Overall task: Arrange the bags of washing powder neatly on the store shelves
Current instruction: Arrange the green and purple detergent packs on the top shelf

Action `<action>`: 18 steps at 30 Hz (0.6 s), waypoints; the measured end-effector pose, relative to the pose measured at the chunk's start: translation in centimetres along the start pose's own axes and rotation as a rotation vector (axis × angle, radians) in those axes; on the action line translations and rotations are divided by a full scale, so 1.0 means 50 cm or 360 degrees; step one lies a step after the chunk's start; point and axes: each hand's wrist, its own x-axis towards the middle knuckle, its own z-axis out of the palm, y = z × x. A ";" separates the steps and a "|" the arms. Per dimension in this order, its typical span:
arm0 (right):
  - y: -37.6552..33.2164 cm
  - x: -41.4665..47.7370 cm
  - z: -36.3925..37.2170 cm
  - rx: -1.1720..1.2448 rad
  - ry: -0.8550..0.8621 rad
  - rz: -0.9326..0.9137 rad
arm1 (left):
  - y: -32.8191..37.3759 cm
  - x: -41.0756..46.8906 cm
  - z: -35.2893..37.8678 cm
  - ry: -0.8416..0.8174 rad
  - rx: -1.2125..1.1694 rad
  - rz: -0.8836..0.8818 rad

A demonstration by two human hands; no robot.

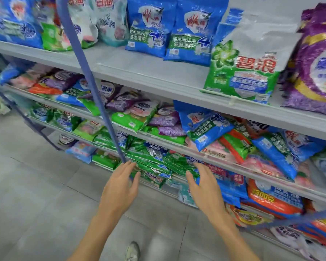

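Observation:
Grey store shelves (pixel 158 80) hold many bags of washing powder in blue, green, purple, pink and orange. On a low shelf a loose heap of shiny green bags (pixel 158 161) lies flat. My left hand (pixel 120 187) reaches toward the heap's left end, fingers spread and holding nothing. My right hand (pixel 205 191) hovers at the heap's right side, also spread and holding nothing. Both hands are just in front of the green bags; whether the fingertips touch them is unclear. A blue bag (pixel 203 123) leans tilted on the shelf above.
On the top shelf stand upright blue bags (pixel 151 29), a green and white bag (pixel 245 70) and a purple bag (pixel 316 63). A blue strap (pixel 87 76) hangs in front of the shelves. Grey tiled floor (pixel 36 194) lies left, with a shoe (pixel 133 250) below.

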 end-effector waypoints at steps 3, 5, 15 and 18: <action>-0.070 0.069 0.043 0.0041 0.0037 0.0034 | -0.050 0.085 -0.016 -0.0022 -0.0039 0.0070; -0.112 0.121 0.060 0.0111 0.0082 0.0057 | -0.064 0.146 -0.023 -0.0032 -0.0072 0.0127; -0.189 0.433 0.128 0.0584 0.0216 0.0558 | -0.030 0.429 0.079 -0.0243 -0.0091 0.0422; -0.175 0.493 0.146 0.0585 0.0295 0.0694 | -0.021 0.472 0.138 -0.0293 -0.0071 0.0454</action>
